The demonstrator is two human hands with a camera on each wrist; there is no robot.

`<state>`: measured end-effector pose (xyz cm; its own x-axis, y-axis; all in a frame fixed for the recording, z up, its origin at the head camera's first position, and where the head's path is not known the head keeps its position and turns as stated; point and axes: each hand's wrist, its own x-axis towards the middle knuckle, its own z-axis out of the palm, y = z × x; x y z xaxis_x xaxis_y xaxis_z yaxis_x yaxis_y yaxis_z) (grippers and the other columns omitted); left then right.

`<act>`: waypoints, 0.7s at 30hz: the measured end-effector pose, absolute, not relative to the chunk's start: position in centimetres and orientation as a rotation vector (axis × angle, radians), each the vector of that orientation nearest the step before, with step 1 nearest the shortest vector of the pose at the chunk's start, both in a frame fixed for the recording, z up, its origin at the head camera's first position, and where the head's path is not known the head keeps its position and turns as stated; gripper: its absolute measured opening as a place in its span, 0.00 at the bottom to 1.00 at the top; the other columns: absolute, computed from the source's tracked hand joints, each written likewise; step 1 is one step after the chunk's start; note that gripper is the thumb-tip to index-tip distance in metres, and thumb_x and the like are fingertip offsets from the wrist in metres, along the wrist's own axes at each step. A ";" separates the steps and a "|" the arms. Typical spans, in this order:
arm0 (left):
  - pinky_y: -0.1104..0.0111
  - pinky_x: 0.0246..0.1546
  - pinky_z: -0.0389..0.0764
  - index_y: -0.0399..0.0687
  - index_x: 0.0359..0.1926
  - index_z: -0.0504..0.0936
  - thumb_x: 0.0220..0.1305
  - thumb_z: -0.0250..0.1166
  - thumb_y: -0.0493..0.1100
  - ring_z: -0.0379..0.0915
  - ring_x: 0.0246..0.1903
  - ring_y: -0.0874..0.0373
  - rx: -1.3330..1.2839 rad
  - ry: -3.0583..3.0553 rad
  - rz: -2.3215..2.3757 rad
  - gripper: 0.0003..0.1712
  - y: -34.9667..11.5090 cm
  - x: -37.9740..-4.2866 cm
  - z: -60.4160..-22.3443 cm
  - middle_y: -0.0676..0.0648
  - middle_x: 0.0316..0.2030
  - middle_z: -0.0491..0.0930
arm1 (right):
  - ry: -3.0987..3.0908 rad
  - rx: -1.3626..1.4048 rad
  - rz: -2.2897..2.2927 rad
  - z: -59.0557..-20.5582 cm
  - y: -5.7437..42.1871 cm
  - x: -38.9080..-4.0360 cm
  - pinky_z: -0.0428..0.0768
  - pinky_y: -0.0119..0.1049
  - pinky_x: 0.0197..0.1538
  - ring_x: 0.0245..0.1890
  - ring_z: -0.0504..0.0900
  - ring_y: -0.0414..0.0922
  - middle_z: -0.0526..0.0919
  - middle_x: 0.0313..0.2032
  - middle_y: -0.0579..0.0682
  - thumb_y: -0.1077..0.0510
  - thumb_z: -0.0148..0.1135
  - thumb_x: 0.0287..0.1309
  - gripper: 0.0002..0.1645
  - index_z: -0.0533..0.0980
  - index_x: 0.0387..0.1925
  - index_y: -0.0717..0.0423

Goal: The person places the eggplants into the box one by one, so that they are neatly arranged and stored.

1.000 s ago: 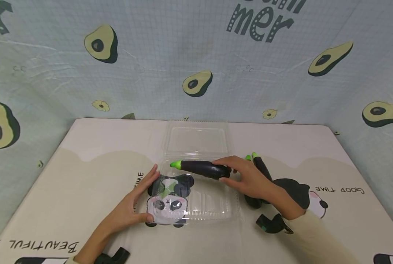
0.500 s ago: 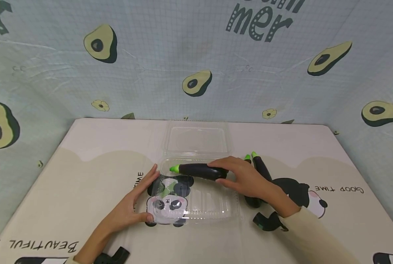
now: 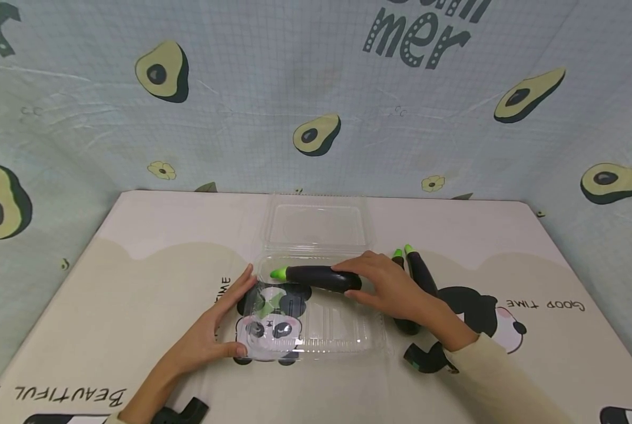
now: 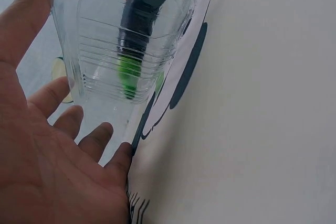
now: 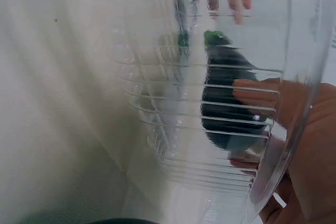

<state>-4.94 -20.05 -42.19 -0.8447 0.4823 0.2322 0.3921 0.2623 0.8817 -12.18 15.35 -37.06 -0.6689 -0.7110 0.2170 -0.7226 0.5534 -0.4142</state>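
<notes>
A clear plastic clamshell box (image 3: 342, 333) lies open in the middle of the table, its lid (image 3: 318, 221) folded back to the far side. My right hand (image 3: 387, 288) grips a dark eggplant (image 3: 313, 277) by its thick end, thumb on the near side and fingers on the far side. The eggplant lies crosswise in the back part of the box, green tip to the left. Through the clear wall the right wrist view shows the same eggplant (image 5: 228, 98). My left hand (image 3: 215, 330) is spread along the box's left side, with thumb and fingertips at the rim.
Two more eggplants (image 3: 423, 272) lie right of the box, partly hidden by my right hand. The tablecloth (image 3: 151, 306) carries printed pandas and lettering. Behind the table hangs a curtain (image 3: 252, 76) with avocados on it. A black strap piece (image 3: 427, 358) sits under the right wrist.
My right hand has moved slightly left and nearer to me, lowering the eggplant into the back of the box. The left hand has stayed at the box's left side.
</notes>
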 end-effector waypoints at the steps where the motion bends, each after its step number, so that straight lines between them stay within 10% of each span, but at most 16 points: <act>1: 0.76 0.65 0.42 0.50 0.74 0.54 0.43 0.76 0.49 0.34 0.73 0.54 0.843 2.429 1.656 0.59 -20.0 -4.9 -42.2 0.50 0.75 0.41 | -2.749 1.272 0.739 -37.1 15.3 -12.2 0.74 0.43 0.53 0.54 0.74 0.41 0.77 0.56 0.39 0.52 0.69 0.55 0.29 0.74 0.60 0.45; 21: 0.77 0.65 0.42 0.49 0.74 0.54 0.43 0.76 0.48 0.34 0.73 0.53 0.849 2.419 1.670 0.59 -20.1 -5.0 -42.1 0.49 0.75 0.41 | -2.787 1.244 0.573 -37.1 15.1 -11.8 0.72 0.45 0.54 0.54 0.74 0.45 0.78 0.53 0.46 0.51 0.68 0.56 0.29 0.74 0.60 0.47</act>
<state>-4.98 -20.06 -42.15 -0.8428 0.4829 0.2375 0.3932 0.2512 0.8845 -11.85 15.08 -37.14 -0.6788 -0.7120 0.1800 -0.7253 0.6114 -0.3164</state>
